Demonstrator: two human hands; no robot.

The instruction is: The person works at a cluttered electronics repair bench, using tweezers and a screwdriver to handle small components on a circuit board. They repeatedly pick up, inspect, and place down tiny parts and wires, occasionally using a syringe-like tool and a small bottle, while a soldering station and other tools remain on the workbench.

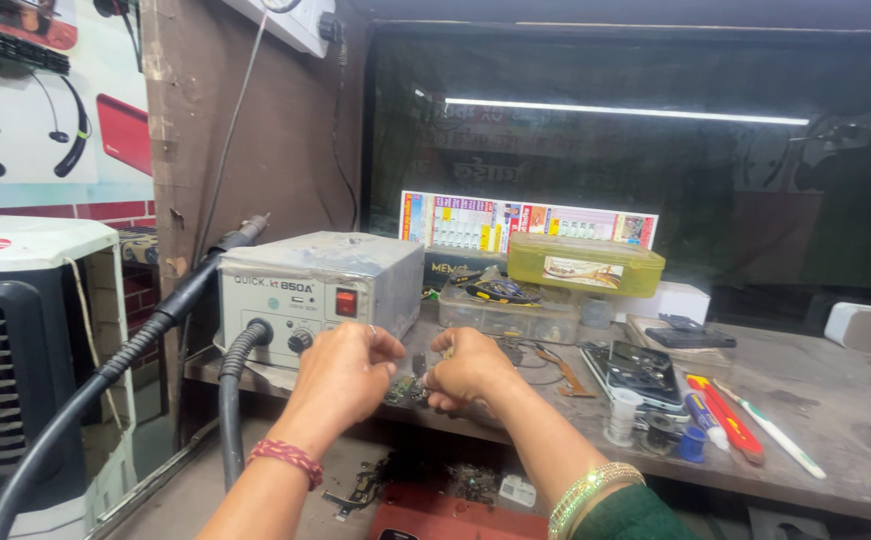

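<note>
While both of your hands meet just in front of the grey rework station (306,285), the small circuit board (408,388) lies between them, its long axis running roughly hand to hand. Your left hand (344,372) is curled, fingertips pinching the board's end nearer the station's knobs; your right hand (468,368) is closed on the far end. Neither hand is nearer: the board bridges them at the bench edge (576,455), right of the station's black hose (231,390).

Grey metal station (308,285) in front of me, red switch (346,302) lit, black hose (96,385) — red patterned band (287,460) on my left wrist, gold bangles (584,492) on my right. Yellow-green box (585,264), red-handled tool (724,418) and white brush (771,428) on the dull grey bench (826,400).
</note>
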